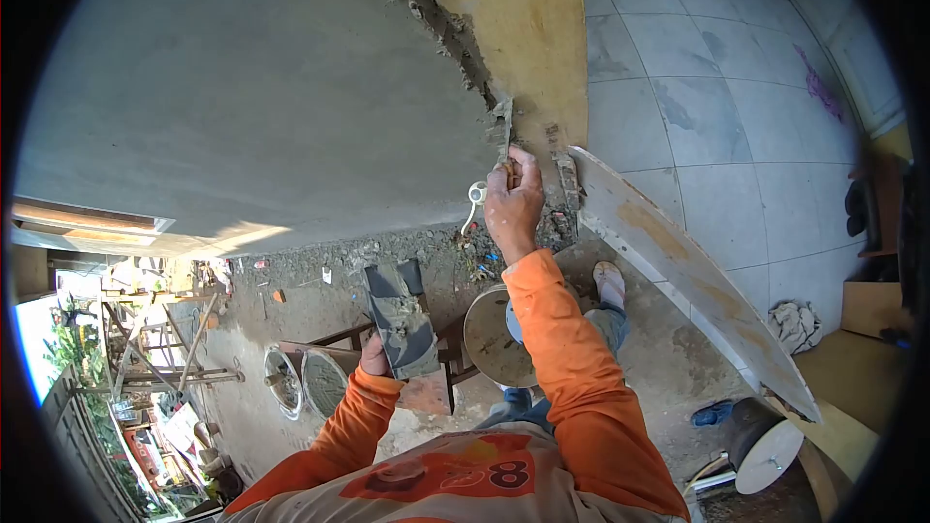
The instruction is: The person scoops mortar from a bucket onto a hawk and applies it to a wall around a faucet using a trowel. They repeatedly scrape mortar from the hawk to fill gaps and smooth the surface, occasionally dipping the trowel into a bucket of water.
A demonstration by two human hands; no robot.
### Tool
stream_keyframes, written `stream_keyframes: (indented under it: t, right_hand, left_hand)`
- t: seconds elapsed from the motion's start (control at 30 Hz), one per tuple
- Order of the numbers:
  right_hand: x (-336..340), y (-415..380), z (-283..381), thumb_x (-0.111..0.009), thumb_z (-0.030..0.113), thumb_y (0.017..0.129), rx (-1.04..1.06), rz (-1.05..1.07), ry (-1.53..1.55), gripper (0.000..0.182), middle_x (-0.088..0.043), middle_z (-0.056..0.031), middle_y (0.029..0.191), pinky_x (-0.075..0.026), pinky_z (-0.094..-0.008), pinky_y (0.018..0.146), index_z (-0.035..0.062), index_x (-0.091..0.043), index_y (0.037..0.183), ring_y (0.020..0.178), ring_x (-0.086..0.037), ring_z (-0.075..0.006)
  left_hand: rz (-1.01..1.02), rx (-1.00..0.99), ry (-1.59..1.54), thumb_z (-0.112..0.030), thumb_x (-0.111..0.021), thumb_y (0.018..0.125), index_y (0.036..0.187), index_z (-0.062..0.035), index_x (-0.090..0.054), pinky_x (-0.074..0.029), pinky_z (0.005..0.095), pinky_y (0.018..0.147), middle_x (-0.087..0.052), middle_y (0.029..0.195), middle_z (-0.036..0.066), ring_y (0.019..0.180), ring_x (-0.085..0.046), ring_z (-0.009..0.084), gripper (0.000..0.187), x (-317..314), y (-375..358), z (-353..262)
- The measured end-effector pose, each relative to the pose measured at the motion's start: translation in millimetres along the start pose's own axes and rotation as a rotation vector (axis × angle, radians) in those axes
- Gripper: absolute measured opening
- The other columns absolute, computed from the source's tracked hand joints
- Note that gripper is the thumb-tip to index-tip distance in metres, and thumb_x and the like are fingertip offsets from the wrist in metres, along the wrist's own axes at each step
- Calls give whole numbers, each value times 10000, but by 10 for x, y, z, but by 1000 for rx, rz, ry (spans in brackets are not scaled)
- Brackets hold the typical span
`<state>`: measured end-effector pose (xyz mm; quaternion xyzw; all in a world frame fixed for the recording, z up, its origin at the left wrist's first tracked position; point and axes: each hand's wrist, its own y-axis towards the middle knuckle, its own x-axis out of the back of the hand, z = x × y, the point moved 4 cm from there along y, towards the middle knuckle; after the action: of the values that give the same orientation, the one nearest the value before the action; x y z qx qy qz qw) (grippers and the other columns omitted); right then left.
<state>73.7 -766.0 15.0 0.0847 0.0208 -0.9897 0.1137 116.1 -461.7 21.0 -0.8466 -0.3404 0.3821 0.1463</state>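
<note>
My right hand (516,201) is closed around the handle of a narrow trowel (507,126), whose mortar-smeared blade touches the lower end of a rough groove (441,24). That groove runs between the grey plastered wall (252,87) and a yellow painted strip (538,29). Lower down, my left hand (374,353) grips the edge of a dark grey mortar board (405,329); lumps of wet mortar lie on it. Most of the left fingers are hidden beneath the board. A small white round fitting with a curved tail (476,196) is beside my right wrist.
A long board (688,261) leans at the right, by the tiled floor (697,107). Below my hands are a round tub (494,334), a wooden chair (441,378) and more round containers (323,383). Rubble (339,266) lines the wall's foot. Wooden scaffolding (160,339) stands left.
</note>
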Motion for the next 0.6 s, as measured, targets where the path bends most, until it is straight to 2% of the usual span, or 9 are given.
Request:
stream_keyframes:
  t: [0.07,0.17,0.23,0.3,0.37,0.4,0.5,0.53,0.6]
  right_hand:
    - [-184,-78,-18,-525,94,803,88,-86,-89,306,-504,-192,983,-442,-372,757,-6,-491,1090,854,-543,-289]
    - [-413,-148,120,-520,98,813,115,-105,-69,315,-489,-216,1014,-431,-382,789,2,-480,1110,921,-517,-326]
    - [-430,-136,95,-533,109,813,72,-94,-60,316,-492,-209,1002,-432,-368,784,-3,-487,1105,894,-527,-300]
    - [-314,-106,22,-544,110,805,-80,73,43,305,-517,-191,976,-437,-353,767,-10,-508,1084,850,-541,-262]
    - [30,-89,112,-556,119,795,-73,205,26,302,-591,-111,826,-462,-294,670,-14,-542,1067,692,-558,-148]
    - [203,-83,199,-558,111,796,-110,310,-10,305,-591,-86,793,-462,-267,616,-26,-543,1068,649,-544,-118]
    - [448,-95,285,-541,101,811,-96,441,-57,295,-576,-67,779,-443,-250,536,-28,-526,1076,609,-521,-101]
    - [414,-85,326,-541,101,811,-94,451,-62,295,-576,-67,779,-443,-250,536,-28,-526,1076,609,-521,-101]
    - [345,-22,375,-529,86,840,-258,239,131,289,-539,-37,774,-407,-197,450,-18,-484,1105,613,-485,-60]
  left_hand:
    - [0,3,-11,-340,-588,776,1158,-9,-484,-469,409,841,-570,1081,145,946,-572,280,516,15,1,34]
    - [6,17,-17,-344,-592,774,1167,-11,-475,-472,413,838,-565,1090,150,954,-571,283,528,51,-26,71]
    - [9,26,-19,-346,-592,775,1172,-14,-470,-474,418,835,-562,1095,153,957,-570,285,532,79,-36,85]
    - [29,22,-43,-345,-594,775,1181,-20,-465,-476,429,829,-559,1099,157,951,-573,292,537,88,-66,111]
    - [38,1,-35,-339,-590,779,1184,-22,-464,-476,431,827,-559,1099,158,950,-573,294,529,67,-60,112]
    - [41,-21,-20,-334,-586,783,1186,-24,-464,-476,433,824,-559,1099,159,949,-573,296,522,61,-64,111]
    - [66,68,-78,-317,-573,794,1184,-20,-464,-475,426,825,-561,1097,154,949,-574,294,502,62,-54,142]
    - [64,61,-87,-317,-573,794,1184,-20,-464,-475,426,825,-561,1097,154,949,-574,294,502,72,-54,147]
    - [8,28,-32,-311,-563,801,1179,-17,-469,-471,418,832,-564,1095,143,948,-575,289,487,107,-53,148]
